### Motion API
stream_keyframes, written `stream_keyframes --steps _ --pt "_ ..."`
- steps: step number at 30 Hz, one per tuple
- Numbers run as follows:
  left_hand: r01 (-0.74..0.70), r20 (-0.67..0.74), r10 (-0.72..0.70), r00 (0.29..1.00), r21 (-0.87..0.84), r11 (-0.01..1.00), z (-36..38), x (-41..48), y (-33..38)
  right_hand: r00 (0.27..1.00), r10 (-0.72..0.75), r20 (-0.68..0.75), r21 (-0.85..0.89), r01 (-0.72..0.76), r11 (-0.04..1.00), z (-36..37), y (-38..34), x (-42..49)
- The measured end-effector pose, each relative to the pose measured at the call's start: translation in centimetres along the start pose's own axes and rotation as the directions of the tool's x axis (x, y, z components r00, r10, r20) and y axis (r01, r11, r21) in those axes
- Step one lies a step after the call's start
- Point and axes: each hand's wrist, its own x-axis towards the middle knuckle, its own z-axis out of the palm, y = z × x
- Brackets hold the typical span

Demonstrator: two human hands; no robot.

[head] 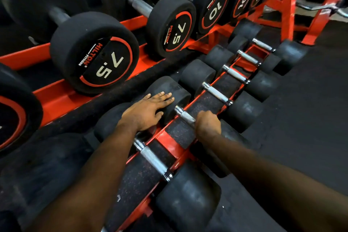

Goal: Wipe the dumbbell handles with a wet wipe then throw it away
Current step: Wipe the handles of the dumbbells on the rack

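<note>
Two bare forearms [90,175] reach in from the bottom edge, above the nearest black rubber-headed dumbbell [153,158], whose left head blurs into shadow. The right hand [208,124] is curled in a fist around the knurled chrome handle [185,116] of the next dumbbell along. The fist covers the handle's near half, and whether a wet wipe sits inside it cannot be told. The left hand [148,111] lies flat, fingers straight and slightly spread, pressing on that dumbbell's round black far head [177,92].

More small dumbbells lie in a row beyond, all across the lower tier of an orange-red steel rack [169,140], over a speckled black rubber strip [141,177]. The upper tier holds larger black dumbbells [94,62] marked 7.5 and 10. Dark rubber flooring [310,118] spreads to the right. Curled chrome bars [327,6] at top right are blurred and cut off.
</note>
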Motion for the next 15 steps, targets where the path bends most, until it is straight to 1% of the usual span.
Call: stream_keyframes --steps 2,3,4,6,7,8,9,11,13,15 --pt "0.005 -0.031 -0.006 1.000 -0.010 1.000 0.4 -0.2 0.4 1.000 0.005 -0.001 0.095 -0.005 0.995 -0.9 1.3 0.1" --pt "0.025 -0.090 -0.026 0.996 -0.013 1.000 0.4 -0.1 0.7 1.000 0.010 -0.025 0.143 -0.006 0.990 -1.4 1.9 0.5" --pt "0.051 -0.187 -0.053 0.981 -0.015 0.999 0.4 0.0 1.2 0.999 0.020 -0.045 0.192 -0.011 0.981 -1.6 2.5 1.0" --pt "0.085 -0.415 -0.065 0.908 0.030 0.996 0.0 1.8 2.5 0.996 0.061 -0.063 0.318 -0.038 0.947 -2.4 3.7 2.7" --pt "0.085 -0.479 -0.042 0.877 0.070 0.994 -0.3 3.0 3.2 0.993 0.089 -0.074 0.378 -0.054 0.924 -2.6 4.4 3.7" --pt "0.058 -0.492 -0.004 0.871 0.095 0.994 -0.4 5.2 3.7 0.989 0.120 -0.090 0.428 -0.071 0.901 -2.8 5.4 5.4" --pt "0.009 -0.481 0.037 0.876 0.093 0.996 -0.5 7.0 4.1 0.984 0.146 -0.102 0.463 -0.083 0.882 -3.0 6.1 6.6" --pt "-0.074 -0.398 0.096 0.912 0.070 0.995 -0.3 11.4 4.4 0.974 0.177 -0.143 0.506 -0.082 0.859 -3.4 7.5 9.5" --pt "-0.102 -0.270 0.118 0.956 0.072 0.992 0.5 15.7 4.4 0.966 0.195 -0.169 0.560 -0.069 0.826 -3.5 8.7 12.6" --pt "-0.108 -0.179 0.131 0.975 0.129 0.986 1.1 18.4 4.3 0.967 0.199 -0.157 0.598 -0.067 0.798 -3.3 9.2 15.0"
